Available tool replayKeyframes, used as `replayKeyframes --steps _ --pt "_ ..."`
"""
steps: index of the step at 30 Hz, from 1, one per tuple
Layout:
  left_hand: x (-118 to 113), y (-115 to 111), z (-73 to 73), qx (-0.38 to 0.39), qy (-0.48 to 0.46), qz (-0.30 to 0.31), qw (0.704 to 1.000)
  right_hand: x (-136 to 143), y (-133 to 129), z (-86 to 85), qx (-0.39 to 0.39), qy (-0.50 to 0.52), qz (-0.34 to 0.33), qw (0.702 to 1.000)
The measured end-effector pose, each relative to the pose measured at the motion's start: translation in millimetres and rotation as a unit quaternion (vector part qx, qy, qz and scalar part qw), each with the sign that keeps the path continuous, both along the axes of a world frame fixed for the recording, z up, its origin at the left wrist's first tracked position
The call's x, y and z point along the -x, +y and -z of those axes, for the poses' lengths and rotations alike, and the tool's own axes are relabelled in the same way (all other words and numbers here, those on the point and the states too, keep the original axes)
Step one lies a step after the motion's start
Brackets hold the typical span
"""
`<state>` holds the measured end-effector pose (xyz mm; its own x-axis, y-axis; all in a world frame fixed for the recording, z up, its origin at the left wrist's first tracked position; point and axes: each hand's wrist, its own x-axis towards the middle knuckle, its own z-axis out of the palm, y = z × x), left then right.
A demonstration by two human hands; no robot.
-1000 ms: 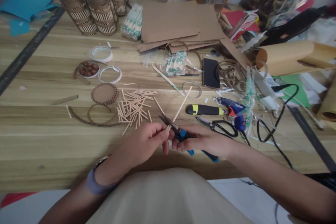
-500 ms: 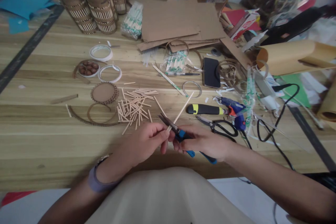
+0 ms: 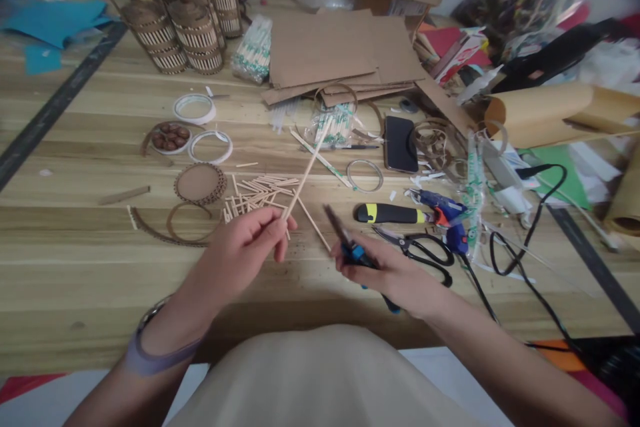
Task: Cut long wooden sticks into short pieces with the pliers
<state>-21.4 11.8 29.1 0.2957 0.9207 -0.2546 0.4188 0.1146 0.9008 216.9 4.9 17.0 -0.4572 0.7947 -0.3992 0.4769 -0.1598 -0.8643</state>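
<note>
Left hand [image 3: 255, 240]: pinching stick [image 3: 311, 163], over pile [image 3: 257, 192]
Right hand [image 3: 380, 270]: closed around cutter [image 3: 356, 253]
Near right: knife [image 3: 395, 213], shears [image 3: 425, 247]
Behind: phone [image 3: 401, 144], tape rings [image 3: 211, 147]

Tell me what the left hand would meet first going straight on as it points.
Probably the loose stick ahead of the left hand, beside the pile of short sticks. The hand's height is unclear, so it might pass over.
</note>
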Motion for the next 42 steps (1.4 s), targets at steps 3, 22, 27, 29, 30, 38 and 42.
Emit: replayKeyframes --steps 3,22,27,29,30,38,42 --pt "0.7 1.8 1.6 -0.034 0.130 0.030 0.990 0.7 -1.8 2.5 -0.230 -0.117 0.064 0.964" --pt "-33.9 -8.1 24.1 -0.235 0.413 0.110 0.873 38.3 15.5 30.1 -0.314 -0.296 0.113 0.895" --pt "-31.9 -5.0 24.2 -0.204 0.398 0.078 0.891 42.8 21.9 28.8 -0.299 -0.285 0.117 0.903" --pt "-21.8 -1.4 19.7 -0.163 0.317 0.086 0.930 34.6 25.4 22.4 -0.269 -0.234 0.090 0.930" --pt "-15.5 0.5 17.1 -0.132 0.247 0.097 0.955 28.7 27.2 17.9 -0.246 -0.193 0.068 0.947" --pt "-7.8 9.8 15.6 0.087 -0.110 -0.004 0.990 9.9 27.8 -14.5 -0.205 -0.094 -0.015 0.974" --pt "-20.4 12.4 17.1 0.082 -0.098 0.038 0.991 21.8 26.4 -18.3 -0.232 -0.104 -0.055 0.965"
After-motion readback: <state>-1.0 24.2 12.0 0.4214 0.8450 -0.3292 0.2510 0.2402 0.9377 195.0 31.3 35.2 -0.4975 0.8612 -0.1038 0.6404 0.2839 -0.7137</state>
